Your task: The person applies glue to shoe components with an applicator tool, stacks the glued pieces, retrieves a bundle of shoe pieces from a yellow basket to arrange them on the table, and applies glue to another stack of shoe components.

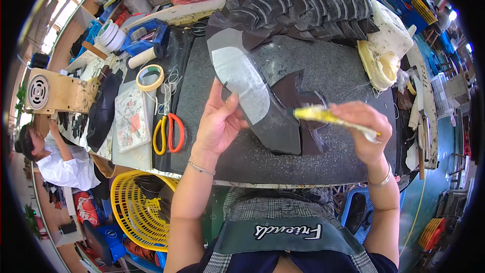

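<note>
My left hand [221,121] pinches the edge of a curved dark grey shoe-upper piece [275,139] between thumb and fingers. A pale silvery patch [243,82] covers part of that piece. In my right hand [366,126] is a yellow-handled brush [323,115], its slim dark tip at the right edge of the piece; motion blurs the hand a little, and I cannot tell whether the tip touches. Another dark, pointed upper piece [295,87] lies partly under the held one on the black work mat [222,164].
Overlapping dark upper pieces [303,7] are heaped along the far side. A glue-crusted white container [391,33] stands at the right. Scissors [169,134], a tape roll [149,78] and a blue tray [146,38] lie left. Two other people are nearby. A yellow basket [136,212] sits below left.
</note>
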Demonstrator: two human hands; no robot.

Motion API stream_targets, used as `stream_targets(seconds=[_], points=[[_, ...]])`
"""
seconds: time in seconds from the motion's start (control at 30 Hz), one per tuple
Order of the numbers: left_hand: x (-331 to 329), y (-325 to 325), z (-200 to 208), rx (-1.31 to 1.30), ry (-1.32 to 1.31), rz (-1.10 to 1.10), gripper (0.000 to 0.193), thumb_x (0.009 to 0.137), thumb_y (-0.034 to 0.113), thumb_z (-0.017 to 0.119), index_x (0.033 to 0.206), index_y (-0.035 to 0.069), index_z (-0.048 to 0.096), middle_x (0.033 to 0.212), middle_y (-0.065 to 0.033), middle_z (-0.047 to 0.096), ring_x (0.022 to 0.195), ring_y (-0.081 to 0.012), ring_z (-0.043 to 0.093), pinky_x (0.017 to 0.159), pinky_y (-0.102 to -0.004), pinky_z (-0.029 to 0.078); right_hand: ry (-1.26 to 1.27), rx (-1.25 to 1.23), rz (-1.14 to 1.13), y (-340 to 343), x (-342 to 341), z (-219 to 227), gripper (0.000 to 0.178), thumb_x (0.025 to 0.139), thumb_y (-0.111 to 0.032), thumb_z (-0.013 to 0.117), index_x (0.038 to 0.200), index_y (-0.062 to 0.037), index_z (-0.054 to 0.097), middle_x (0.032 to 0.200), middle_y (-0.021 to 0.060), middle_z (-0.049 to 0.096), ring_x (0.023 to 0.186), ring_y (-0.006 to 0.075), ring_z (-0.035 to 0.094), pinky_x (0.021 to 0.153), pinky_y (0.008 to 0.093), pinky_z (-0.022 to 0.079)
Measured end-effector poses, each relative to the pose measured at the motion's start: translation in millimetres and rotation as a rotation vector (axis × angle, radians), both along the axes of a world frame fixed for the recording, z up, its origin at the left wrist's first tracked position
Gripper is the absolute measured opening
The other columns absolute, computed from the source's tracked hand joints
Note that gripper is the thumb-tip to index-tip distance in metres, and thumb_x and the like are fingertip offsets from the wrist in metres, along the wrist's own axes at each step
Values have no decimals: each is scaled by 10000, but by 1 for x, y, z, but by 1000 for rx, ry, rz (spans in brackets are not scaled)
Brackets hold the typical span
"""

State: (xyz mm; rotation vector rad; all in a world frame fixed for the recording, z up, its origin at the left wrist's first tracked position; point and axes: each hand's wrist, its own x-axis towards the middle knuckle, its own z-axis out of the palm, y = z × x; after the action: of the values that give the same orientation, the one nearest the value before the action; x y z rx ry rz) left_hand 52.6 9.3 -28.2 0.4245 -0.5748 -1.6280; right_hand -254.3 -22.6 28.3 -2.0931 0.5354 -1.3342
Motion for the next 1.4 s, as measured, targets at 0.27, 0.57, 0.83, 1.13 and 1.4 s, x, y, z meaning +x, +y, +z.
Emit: stream_targets(seconds=[0.27, 0.57, 0.83, 1.13, 1.4], points=[[-1, 3, 11, 68, -33, 81, 657, 1004, 83, 521, 1552, 225, 187, 1279, -112, 612, 952, -211, 716, 650, -328, 651, 132, 176, 173, -10, -2, 27, 194, 763, 102, 702, 922, -5, 738, 932, 135, 745, 898, 260, 732, 779, 337, 585], [-30, 15, 10, 79, -195, -130, 683, 994, 66, 534, 1563, 193, 178, 1253, -139, 625, 975, -229, 708, 727, -353, 643, 133, -8, -147, -70, 73, 19, 208, 821, 88, 637, 983, -10, 725, 920, 129, 724, 847, 195, 704, 753, 300, 542], [-13, 16, 7, 110, -222, -37, 686, 1001, 55, 508, 1573, 205, 159, 1286, -169, 613, 1086, -316, 675, 823, -423, 619, 461, -146, 265, 11, 39, 20, 408, 643, 106, 631, 1023, -23, 708, 950, 126, 701, 836, 301, 687, 689, 381, 575], [-41, 25, 20, 101, -536, -358, 696, 985, 10, 532, 1578, 149, 195, 1026, -75, 683, 872, -135, 684, 705, -255, 578, 268, 157, -180, -66, 48, 40, 138, 844, -29, 707, 979, -5, 717, 799, 114, 729, 741, 108, 683, 644, 263, 516], [-3, 42, 38, 52, -537, -236, 660, 930, -75, 564, 1524, 28, 297, 1109, -104, 695, 873, -152, 699, 753, -301, 599, -154, 94, -574, -66, 7, 58, 155, 915, -101, 699, 1026, 7, 713, 875, 40, 714, 808, 98, 672, 704, 248, 554]])
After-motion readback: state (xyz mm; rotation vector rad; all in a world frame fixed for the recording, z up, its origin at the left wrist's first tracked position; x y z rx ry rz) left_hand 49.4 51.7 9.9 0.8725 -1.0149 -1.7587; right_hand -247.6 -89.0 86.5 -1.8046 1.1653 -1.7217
